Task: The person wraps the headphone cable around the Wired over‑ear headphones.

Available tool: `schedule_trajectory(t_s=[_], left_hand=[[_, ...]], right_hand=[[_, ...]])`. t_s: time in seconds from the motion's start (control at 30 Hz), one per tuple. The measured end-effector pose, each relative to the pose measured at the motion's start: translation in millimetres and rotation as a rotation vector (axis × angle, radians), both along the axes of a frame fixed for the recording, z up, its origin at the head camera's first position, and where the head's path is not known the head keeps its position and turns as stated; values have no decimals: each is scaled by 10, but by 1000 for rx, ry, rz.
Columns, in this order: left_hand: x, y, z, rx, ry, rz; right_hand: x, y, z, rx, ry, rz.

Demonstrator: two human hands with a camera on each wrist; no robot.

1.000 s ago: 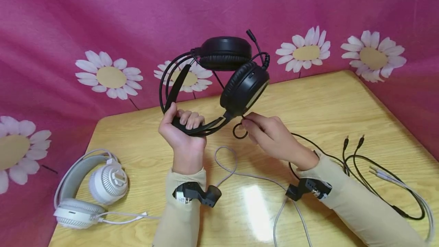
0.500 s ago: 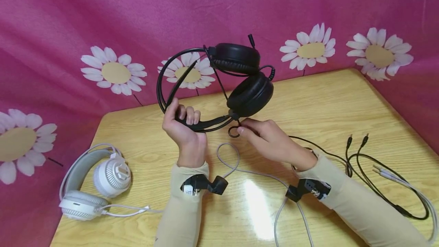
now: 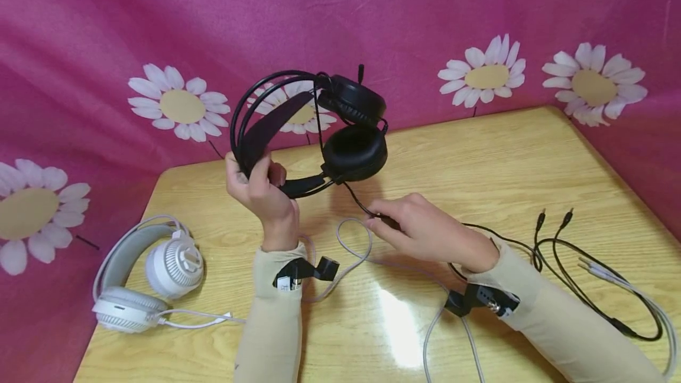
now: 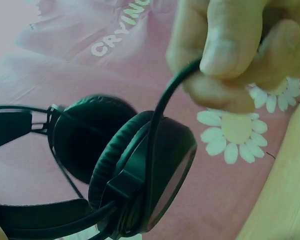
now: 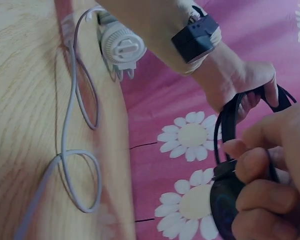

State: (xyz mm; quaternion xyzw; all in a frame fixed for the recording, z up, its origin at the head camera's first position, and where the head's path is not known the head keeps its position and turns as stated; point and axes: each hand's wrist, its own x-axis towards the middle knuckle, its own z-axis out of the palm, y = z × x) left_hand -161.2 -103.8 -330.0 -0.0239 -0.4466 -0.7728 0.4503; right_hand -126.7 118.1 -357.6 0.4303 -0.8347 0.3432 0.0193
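Observation:
A black over-ear headset (image 3: 353, 152) is held above the table by my left hand (image 3: 266, 191), whose fingers are curled round its padded headband. Both ear cups hang to the right of that hand, and a small microphone (image 3: 360, 73) sticks up behind them. From the lower cup runs a black cable (image 3: 353, 195), pinched between thumb and fingers of my right hand (image 3: 425, 232). In the left wrist view the pinched cable (image 4: 162, 100) curves up from the cup into the right fingers. Part of the cable is hidden inside the right hand.
A white headset (image 3: 127, 312) lies at the table's left side. Its pale cable (image 3: 353, 220) loops across the middle. Black jack plugs (image 3: 541, 219) and white-sleeved plugs (image 3: 598, 270) lie at the right. A pink daisy-print cloth (image 3: 340, 10) hangs behind the table (image 3: 505, 158).
My left hand has moved left and turned the headset, so the inside of an ear cup shows. The right hand has moved slightly down, and the cable's small loop has straightened out.

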Motion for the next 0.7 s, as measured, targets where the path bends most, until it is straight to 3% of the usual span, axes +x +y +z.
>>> schedule_trajectory(t_s=[0.23,0.53,0.7], left_hand=[[35,48,-8,-169,27,37],[42,19,-40,-364,98,171],[42,-28,-46,-472,119,274]], right_hand=[[89,-2,68,63,52,41],[100,120,203,83,-146,92],[73,204,275,88,-161,68]])
